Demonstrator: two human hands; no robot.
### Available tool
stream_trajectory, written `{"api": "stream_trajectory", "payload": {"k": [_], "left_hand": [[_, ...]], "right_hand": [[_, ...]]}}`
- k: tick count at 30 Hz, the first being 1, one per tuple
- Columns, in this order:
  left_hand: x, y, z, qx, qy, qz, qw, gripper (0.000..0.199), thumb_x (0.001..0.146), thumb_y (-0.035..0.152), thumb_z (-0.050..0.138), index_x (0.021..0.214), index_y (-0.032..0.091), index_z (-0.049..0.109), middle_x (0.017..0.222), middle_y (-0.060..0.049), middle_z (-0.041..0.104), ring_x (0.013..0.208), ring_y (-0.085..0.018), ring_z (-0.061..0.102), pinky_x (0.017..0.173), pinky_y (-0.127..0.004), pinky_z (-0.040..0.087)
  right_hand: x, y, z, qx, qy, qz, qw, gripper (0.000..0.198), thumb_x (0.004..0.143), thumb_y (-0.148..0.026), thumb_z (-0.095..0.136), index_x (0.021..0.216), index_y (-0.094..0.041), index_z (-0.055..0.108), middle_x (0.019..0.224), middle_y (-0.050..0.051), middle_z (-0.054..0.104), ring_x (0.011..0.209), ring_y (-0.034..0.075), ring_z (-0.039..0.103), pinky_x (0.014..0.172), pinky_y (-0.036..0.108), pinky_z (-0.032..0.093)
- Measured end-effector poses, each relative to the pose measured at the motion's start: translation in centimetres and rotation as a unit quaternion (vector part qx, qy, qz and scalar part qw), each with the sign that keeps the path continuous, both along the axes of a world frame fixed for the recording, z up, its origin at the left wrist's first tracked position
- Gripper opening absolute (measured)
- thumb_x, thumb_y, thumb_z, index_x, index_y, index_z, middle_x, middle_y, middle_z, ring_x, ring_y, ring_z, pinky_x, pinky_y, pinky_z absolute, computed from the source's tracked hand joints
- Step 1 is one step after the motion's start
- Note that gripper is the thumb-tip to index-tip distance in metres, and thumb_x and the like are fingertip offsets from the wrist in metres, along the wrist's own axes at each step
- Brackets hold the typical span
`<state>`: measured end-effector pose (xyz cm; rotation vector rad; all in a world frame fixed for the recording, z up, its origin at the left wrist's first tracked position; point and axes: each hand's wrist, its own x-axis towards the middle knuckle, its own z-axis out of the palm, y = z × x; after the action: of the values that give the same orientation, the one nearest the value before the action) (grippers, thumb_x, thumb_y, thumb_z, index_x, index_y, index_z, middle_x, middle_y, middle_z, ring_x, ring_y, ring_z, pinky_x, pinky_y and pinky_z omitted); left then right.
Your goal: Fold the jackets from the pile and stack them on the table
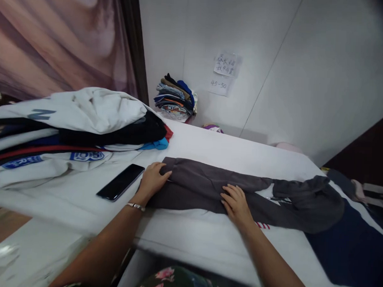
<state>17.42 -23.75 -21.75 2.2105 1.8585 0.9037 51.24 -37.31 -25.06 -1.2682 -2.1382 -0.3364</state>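
Observation:
A dark grey garment (pixel 202 183) lies stretched lengthwise across the white table, folded into a long strip, with a bunched, rounded part at its right end. My left hand (pixel 153 180) rests on the garment's left end, thumb and fingers apart at the edge. Flat on the middle of the cloth, my right hand (pixel 238 203) has its fingers spread. A bit of white fabric with a print (pixel 267 192) shows through a gap in the grey cloth. Red stripes (pixel 263 225) peek out by my right wrist.
A black phone (pixel 121 183) lies left of my left hand. Behind it rises a heap of clothes (pixel 95 111). Navy cloth (pixel 348 245) covers the table's right end. Another folded stack (pixel 176 99) stands by the wall, near paper notes (pixel 225 69).

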Motion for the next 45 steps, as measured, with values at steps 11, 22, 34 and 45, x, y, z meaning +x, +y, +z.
{"api": "stream_trajectory", "payload": {"k": [11,22,34,45], "left_hand": [[0.1,-0.4,1.4,-0.039,-0.054,0.08,0.995,0.023,0.08,0.035,0.05,0.091,0.021,0.065,0.099,-0.006,0.071,0.093,-0.023,0.064,0.085,-0.034,0.046],[-0.7,-0.3,1.8,-0.145,-0.015,0.092,0.985,0.026,0.083,0.043,0.045,0.084,0.023,0.061,0.091,-0.007,0.072,0.089,-0.026,0.065,0.071,-0.032,0.044],[-2.2,8.2,1.9,-0.188,0.085,0.045,0.977,0.04,0.07,0.054,0.06,0.086,0.019,0.07,0.103,-0.014,0.073,0.099,-0.03,0.065,0.074,-0.032,0.045],[-1.2,11.9,3.3,-0.157,0.057,0.029,0.985,0.025,0.084,0.039,0.056,0.089,0.017,0.068,0.099,-0.01,0.071,0.097,-0.026,0.064,0.079,-0.034,0.048]], "right_hand": [[-0.1,-0.8,0.8,0.024,0.049,-0.013,0.998,0.027,0.088,-0.009,0.048,0.109,-0.019,0.064,0.093,0.009,0.062,0.084,0.021,0.055,0.071,0.035,0.049],[0.5,-1.1,1.3,-0.136,0.001,0.021,0.99,0.028,0.081,-0.012,0.048,0.1,-0.021,0.067,0.086,0.007,0.064,0.079,0.021,0.058,0.068,0.035,0.052],[1.0,-0.4,0.6,-0.055,0.062,-0.035,0.996,0.022,0.091,-0.028,0.054,0.108,-0.022,0.066,0.104,0.01,0.065,0.096,0.025,0.06,0.082,0.043,0.051],[1.1,-0.2,0.1,-0.033,0.045,-0.018,0.998,0.029,0.09,-0.03,0.055,0.116,-0.023,0.066,0.124,0.013,0.063,0.119,0.03,0.055,0.097,0.052,0.046]]}}
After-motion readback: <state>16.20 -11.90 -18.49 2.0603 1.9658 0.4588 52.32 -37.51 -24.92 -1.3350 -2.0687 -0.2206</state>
